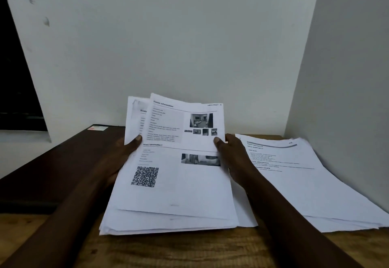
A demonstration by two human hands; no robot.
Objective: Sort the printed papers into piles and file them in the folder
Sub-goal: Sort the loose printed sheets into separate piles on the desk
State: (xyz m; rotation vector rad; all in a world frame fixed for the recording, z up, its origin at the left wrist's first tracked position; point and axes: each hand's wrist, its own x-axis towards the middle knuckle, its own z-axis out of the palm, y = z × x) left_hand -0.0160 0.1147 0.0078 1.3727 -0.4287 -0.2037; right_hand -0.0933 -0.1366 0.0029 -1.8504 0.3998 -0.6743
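Rightward, second paper pile (311, 190) nearby.

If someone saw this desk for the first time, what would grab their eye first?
First, the printed sheets lifted and fanned at centre, pinched by the left grip and right grip. Next, the black QR code on the centre pile below them, then a second pile spread out at the right.
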